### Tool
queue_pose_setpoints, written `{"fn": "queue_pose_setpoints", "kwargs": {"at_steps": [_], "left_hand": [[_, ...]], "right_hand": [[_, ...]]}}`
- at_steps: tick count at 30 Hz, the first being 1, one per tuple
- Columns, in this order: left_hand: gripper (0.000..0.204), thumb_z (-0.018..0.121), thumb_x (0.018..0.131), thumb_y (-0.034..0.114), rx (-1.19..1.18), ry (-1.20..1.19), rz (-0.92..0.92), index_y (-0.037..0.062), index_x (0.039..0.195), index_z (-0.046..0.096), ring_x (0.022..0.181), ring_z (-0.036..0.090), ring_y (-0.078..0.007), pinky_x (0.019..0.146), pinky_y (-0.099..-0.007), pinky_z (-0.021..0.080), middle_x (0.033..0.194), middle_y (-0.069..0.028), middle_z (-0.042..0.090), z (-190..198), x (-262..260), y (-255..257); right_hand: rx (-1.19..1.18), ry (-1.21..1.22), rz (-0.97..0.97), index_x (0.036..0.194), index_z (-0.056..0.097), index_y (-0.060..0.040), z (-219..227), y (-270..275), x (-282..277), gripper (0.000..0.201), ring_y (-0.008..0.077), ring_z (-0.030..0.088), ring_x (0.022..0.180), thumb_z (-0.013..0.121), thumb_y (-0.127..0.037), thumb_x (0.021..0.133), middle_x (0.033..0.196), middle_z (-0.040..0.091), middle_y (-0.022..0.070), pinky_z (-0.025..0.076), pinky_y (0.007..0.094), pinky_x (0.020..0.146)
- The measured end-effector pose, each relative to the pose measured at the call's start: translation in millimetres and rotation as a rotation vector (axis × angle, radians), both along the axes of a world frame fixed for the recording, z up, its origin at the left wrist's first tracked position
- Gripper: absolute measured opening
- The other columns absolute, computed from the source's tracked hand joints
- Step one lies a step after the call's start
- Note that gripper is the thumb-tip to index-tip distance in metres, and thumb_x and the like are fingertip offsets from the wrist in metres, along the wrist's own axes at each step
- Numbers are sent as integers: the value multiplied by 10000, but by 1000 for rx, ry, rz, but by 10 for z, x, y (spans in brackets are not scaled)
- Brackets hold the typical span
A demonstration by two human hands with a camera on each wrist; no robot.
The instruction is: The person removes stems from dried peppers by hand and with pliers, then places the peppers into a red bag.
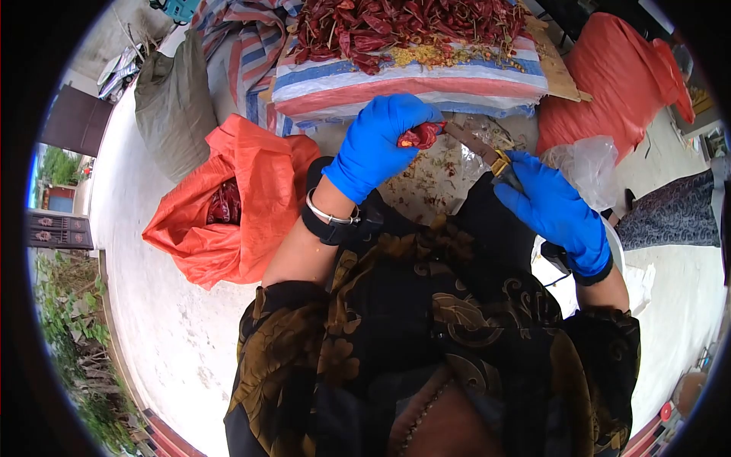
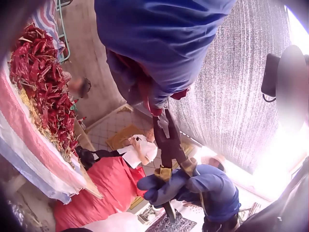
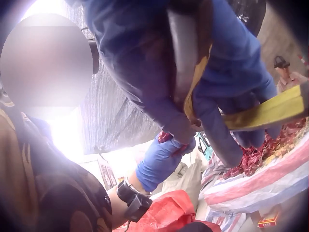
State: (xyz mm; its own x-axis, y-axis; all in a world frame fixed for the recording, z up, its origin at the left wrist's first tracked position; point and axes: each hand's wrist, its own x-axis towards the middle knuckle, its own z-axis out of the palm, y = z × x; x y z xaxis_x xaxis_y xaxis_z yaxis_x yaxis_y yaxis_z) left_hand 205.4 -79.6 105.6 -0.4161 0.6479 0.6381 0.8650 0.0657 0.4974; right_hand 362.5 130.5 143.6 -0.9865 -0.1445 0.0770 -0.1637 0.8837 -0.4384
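Observation:
My left hand [image 1: 381, 145], in a blue glove, grips a bunch of dried red chilies [image 1: 419, 136] whose ends stick out toward the right. In my right hand [image 1: 560, 206], also gloved in blue, I hold a pair of scissors [image 1: 470, 143] with dark blades and handles partly yellow. The blades point left at the chilies. In the left wrist view, the scissors [image 2: 170, 147] have their blades parted, with the tips right at the chili ends [image 2: 155, 110]. My left fingers hide most of the bunch.
A heap of dried chilies [image 1: 381, 30] lies ahead on a striped woven sheet [image 1: 411, 87]. To the left stand an open red sack [image 1: 263, 183] with chilies inside and a grey-green sack [image 1: 175, 107]. A full red sack [image 1: 609, 76] and a clear plastic bag [image 1: 590, 164] are at right.

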Motion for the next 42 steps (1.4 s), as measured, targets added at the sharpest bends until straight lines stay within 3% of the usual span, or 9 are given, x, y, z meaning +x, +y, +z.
{"fn": "queue_pose_setpoints", "kwargs": {"at_steps": [6,8,11,18,24,25,29,32,42], "left_hand": [[377,595,632,-119,34,13,34,66,960,595,871,573,-250,802,-315,451,947,-85,592,-73,-37,-2],[334,604,669,-110,72,-324,-129,51,961,595,873,582,-205,797,-293,461,947,-73,598,-102,-71,-16],[317,623,699,-41,90,-425,-188,74,993,587,889,575,-194,805,-278,445,958,-58,617,-112,-80,-27],[179,621,786,18,155,-640,25,28,964,610,815,587,-123,762,-249,475,918,-44,624,-4,-296,-292],[156,633,794,49,270,-551,-2,39,949,616,789,580,-99,737,-226,477,886,-19,623,14,-148,-102],[164,646,779,39,298,-568,-22,43,940,615,814,575,-101,750,-230,472,891,-19,620,-1,-118,-54],[176,649,767,23,203,-433,-32,40,938,609,841,569,-109,765,-241,470,892,-24,618,15,-49,-23],[219,617,752,-49,191,-343,-27,34,954,598,877,567,-129,787,-263,474,925,-40,609,11,-21,-46],[399,568,623,-149,114,-152,-21,49,969,574,882,571,-225,791,-307,461,931,-84,590,49,3,-18]], "right_hand": [[75,34,-119,846,531,-8,4,-55,-15,250,380,561,737,558,-255,819,760,565,196,453,425,629],[-118,-96,-55,834,547,-10,29,-4,-30,255,338,581,700,564,-265,824,730,579,170,460,381,619],[-346,-324,-25,830,562,-1,73,36,-39,264,272,596,668,568,-265,832,735,605,137,460,330,621],[-828,-494,-118,878,590,24,213,339,218,236,163,600,699,555,-209,860,760,633,89,457,274,673],[-549,-338,5,1104,495,58,201,251,189,318,142,579,819,538,-152,869,926,613,93,451,262,750],[-286,-280,1,1134,477,48,162,218,160,365,194,594,830,564,-165,852,960,616,126,451,295,760],[-58,-25,17,1158,476,3,167,29,135,414,322,584,873,606,-184,812,947,600,160,449,355,743],[-59,192,49,972,528,9,47,47,101,294,354,549,783,591,-228,810,866,539,186,444,382,658],[97,222,11,935,527,21,45,12,78,293,335,552,781,597,-227,796,976,516,189,451,395,647]]}}
